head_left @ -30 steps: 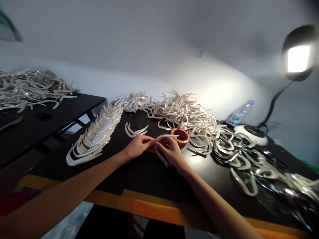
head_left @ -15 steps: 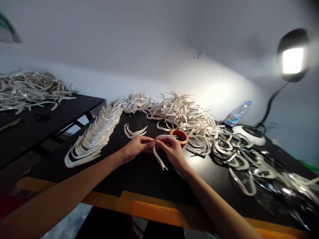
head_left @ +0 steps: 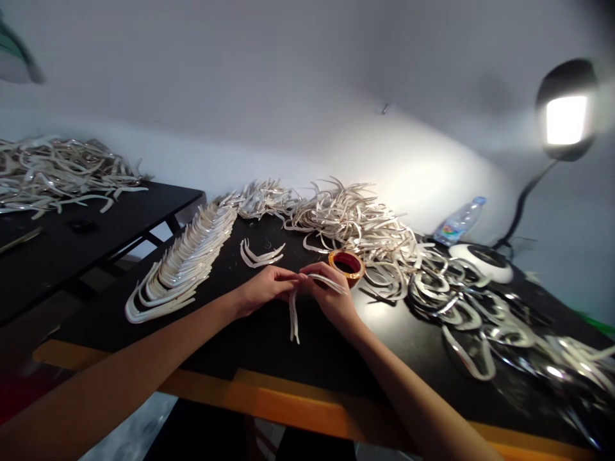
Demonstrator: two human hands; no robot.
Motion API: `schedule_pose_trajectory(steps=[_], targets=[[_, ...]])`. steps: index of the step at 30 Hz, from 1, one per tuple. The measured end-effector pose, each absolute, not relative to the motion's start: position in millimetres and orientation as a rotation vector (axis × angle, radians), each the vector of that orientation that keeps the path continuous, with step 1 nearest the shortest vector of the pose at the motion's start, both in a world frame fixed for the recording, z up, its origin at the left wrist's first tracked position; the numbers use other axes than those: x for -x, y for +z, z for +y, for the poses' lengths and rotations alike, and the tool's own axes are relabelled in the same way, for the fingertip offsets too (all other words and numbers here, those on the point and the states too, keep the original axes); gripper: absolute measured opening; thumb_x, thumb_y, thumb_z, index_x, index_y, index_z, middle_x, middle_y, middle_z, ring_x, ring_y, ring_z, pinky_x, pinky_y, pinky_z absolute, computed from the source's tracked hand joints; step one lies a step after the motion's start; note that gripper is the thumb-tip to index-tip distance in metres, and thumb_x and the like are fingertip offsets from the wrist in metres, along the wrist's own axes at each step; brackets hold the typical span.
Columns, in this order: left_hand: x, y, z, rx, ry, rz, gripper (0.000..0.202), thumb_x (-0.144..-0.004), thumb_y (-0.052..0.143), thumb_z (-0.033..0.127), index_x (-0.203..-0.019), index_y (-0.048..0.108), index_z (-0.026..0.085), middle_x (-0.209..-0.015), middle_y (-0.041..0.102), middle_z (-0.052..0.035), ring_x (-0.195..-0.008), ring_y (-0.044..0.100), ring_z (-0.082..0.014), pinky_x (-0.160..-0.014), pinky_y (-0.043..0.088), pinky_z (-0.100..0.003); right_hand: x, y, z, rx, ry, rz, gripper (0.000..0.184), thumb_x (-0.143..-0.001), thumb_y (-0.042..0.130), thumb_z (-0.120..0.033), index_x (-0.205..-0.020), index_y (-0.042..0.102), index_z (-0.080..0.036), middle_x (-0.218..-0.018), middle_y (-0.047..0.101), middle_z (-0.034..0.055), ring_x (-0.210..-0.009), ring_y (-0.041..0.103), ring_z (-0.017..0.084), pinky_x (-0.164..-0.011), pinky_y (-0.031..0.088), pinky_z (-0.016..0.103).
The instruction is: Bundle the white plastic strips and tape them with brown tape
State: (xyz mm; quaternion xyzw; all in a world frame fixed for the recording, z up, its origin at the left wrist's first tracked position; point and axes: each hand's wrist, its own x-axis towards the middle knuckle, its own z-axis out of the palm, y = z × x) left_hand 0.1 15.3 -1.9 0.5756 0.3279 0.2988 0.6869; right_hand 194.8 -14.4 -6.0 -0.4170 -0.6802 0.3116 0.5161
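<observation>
Both hands meet over the middle of the black table, closed on a pair of curved white strips (head_left: 294,320). My left hand (head_left: 264,289) pinches them near the bend from the left side. My right hand (head_left: 331,294) grips the same bend from the right, and one end of the strips lies across its fingers while the other hangs down. The fingertips partly hide the bend. A roll of amber tape (head_left: 346,266) stands just beyond my right hand. Past my left hand lie a few loose curved strips (head_left: 259,255).
A long overlapped row of white strips (head_left: 185,256) runs along the left. Tangled strips (head_left: 355,214) heap at the back, with glossy looped strips (head_left: 456,301) to the right. A plastic bottle (head_left: 460,221) and a lit lamp (head_left: 565,118) stand behind; another black table (head_left: 163,200) is at left.
The held strips have turned between my fingers: the hanging end has swung left and now points nearly straight down, while the other end tips downward over my right hand.
</observation>
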Motion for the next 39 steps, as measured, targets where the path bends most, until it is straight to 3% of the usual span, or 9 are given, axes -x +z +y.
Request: schedule_pose_trajectory(steps=[8, 19, 39], targets=[[-2, 2, 13, -1.291, 0.611, 0.755, 0.021, -0.085, 0.070, 0.026, -0.099, 0.078, 0.013, -0.088, 0.070, -0.0040, -0.075, 0.061, -0.0115, -0.074, 0.051, -0.024, -194, -10, -17, 1.078, 0.673, -1.678, 0.023, -0.094, 0.071, -0.039, -0.082, 0.067, -0.020, -0.070, 0.069, -0.0007, -0.062, 0.059, 0.013, -0.059, 0.044, 0.024], [-2, 1, 13, -1.319, 0.535, 0.719, 0.018, -0.089, 0.065, 0.032, -0.091, 0.067, 0.014, -0.081, 0.067, -0.0022, -0.072, 0.063, -0.0132, -0.075, 0.053, -0.027, -190, -10, -24, 1.042, 0.545, -1.829, 0.023, -0.099, 0.064, -0.036, -0.082, 0.063, -0.021, -0.075, 0.069, 0.0015, -0.067, 0.062, 0.015, -0.064, 0.047, 0.026], [-3, -4, 15, -1.422, 0.552, 0.744, 0.014, -0.085, 0.056, 0.029, -0.086, 0.062, 0.016, -0.073, 0.065, -0.0009, -0.062, 0.060, -0.0136, -0.063, 0.050, -0.026, -193, -11, -21, 0.997, 0.572, -1.878, 0.022, -0.101, 0.062, -0.036, -0.084, 0.064, -0.021, -0.083, 0.070, 0.0028, -0.073, 0.064, 0.017, -0.069, 0.049, 0.027]])
